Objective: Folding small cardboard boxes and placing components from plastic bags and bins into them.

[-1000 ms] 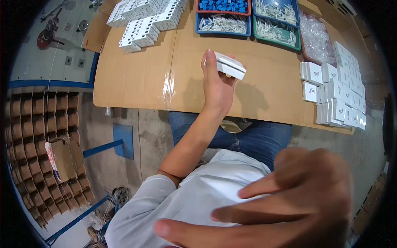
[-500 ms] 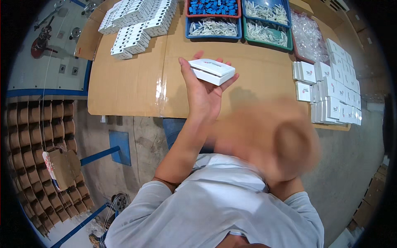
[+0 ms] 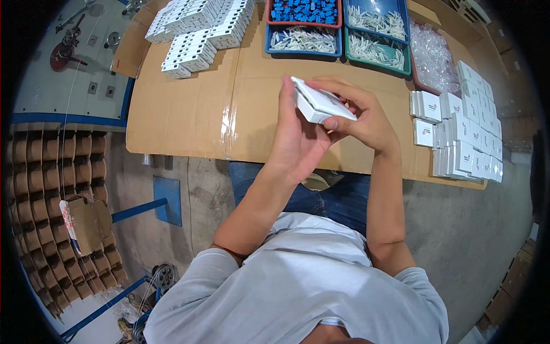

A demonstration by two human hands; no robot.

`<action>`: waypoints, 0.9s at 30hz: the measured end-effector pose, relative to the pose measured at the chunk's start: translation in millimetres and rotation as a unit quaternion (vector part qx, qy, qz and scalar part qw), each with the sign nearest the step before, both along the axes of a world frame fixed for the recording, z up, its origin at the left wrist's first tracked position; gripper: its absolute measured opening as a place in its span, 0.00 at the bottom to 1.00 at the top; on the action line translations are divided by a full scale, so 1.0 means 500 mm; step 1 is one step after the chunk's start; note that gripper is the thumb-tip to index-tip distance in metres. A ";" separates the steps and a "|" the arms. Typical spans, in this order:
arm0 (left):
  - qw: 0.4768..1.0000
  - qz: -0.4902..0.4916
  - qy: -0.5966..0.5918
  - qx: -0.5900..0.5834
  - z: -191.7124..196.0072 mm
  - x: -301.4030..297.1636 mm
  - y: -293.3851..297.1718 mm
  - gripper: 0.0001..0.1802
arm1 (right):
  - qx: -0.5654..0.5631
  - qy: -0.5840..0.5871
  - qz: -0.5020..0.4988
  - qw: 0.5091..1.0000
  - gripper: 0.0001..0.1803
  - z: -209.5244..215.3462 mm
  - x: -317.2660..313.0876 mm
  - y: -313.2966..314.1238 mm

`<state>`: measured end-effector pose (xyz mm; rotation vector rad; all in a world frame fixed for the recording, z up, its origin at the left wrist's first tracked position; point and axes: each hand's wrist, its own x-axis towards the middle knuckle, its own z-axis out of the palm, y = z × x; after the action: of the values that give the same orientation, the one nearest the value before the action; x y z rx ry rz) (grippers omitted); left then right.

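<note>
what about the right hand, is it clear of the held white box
No, the right hand touches the white box that the left hand holds.

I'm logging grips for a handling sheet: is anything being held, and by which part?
A small white rectangular casing: the left hand supports it from below, thumb at its left end; the right hand grasps its right end.

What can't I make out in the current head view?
- Underside of the white case: head view, turned away, with the left hand beneath.
- Inside of the case: head view, covered by its top.
- Left fingertips: head view, behind the case and right hand.
- Far rim of the red tray: head view, cut off by the top edge.
- Details of the blue pieces: head view, too small.
</note>
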<state>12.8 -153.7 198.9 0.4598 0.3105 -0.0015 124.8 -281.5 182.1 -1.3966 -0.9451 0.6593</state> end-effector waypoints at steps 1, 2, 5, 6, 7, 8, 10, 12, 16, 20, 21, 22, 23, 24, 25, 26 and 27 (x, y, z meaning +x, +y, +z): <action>1.000 0.000 0.000 0.000 0.003 0.000 -0.007 0.46 | 0.011 -0.011 -0.013 1.000 0.44 0.002 -0.001 0.002; 1.000 0.006 -0.002 0.022 0.007 0.001 -0.015 0.44 | 0.011 -0.011 -0.014 1.000 0.44 0.003 -0.003 0.004; 0.998 0.011 -0.012 0.058 0.006 0.002 -0.019 0.40 | 0.041 -0.039 -0.041 0.998 0.41 0.002 -0.008 0.009; 0.997 0.011 -0.019 0.070 0.005 0.003 -0.019 0.39 | 0.052 -0.065 -0.050 0.995 0.40 -0.003 -0.008 0.011; 0.997 0.011 -0.019 0.069 0.005 0.002 -0.021 0.39 | 0.062 -0.090 -0.058 0.992 0.38 -0.006 -0.009 0.013; 0.997 0.025 -0.007 0.074 0.007 0.002 -0.023 0.38 | 0.062 -0.091 -0.059 0.992 0.38 -0.006 -0.011 0.015; 0.996 0.039 0.004 0.079 0.015 0.000 -0.026 0.37 | 0.098 -0.153 -0.076 0.980 0.30 -0.005 -0.014 0.019; 0.994 0.043 -0.009 0.102 0.025 -0.002 -0.030 0.35 | 0.096 -0.168 -0.081 0.978 0.29 -0.003 -0.014 0.020; 0.994 0.060 0.002 0.091 0.025 -0.001 -0.038 0.35 | 0.107 -0.186 -0.096 0.972 0.27 -0.008 -0.015 0.023; 0.993 0.073 0.010 0.091 0.017 -0.002 -0.039 0.35 | 0.111 -0.195 -0.106 0.969 0.26 -0.015 -0.019 0.028; 0.993 0.074 0.011 0.093 0.014 -0.003 -0.038 0.35 | 0.105 -0.200 -0.115 0.967 0.26 -0.017 -0.021 0.029; 0.993 0.075 0.012 0.093 0.014 -0.002 -0.038 0.35 | 0.100 -0.205 -0.123 0.966 0.26 -0.019 -0.023 0.030; 0.993 0.079 0.017 0.092 0.013 -0.001 -0.041 0.35 | 0.100 -0.205 -0.122 0.966 0.26 -0.021 -0.024 0.031; 0.992 0.083 0.022 0.091 0.013 0.000 -0.042 0.35 | 0.100 -0.205 -0.125 0.966 0.26 -0.022 -0.023 0.032; 0.992 0.084 0.022 0.091 0.013 -0.001 -0.042 0.35 | 0.100 -0.205 -0.127 0.965 0.26 -0.023 -0.023 0.032; 0.992 0.082 0.018 0.093 0.013 -0.001 -0.041 0.35 | 0.101 -0.205 -0.126 0.965 0.26 -0.025 -0.022 0.034; 0.992 0.079 0.014 0.095 0.012 -0.001 -0.041 0.35 | 0.100 -0.208 -0.128 0.965 0.27 -0.028 -0.020 0.034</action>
<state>12.3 -174.3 205.0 0.6228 0.3754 0.1784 114.6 -264.5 168.0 -1.4689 -1.0985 0.0689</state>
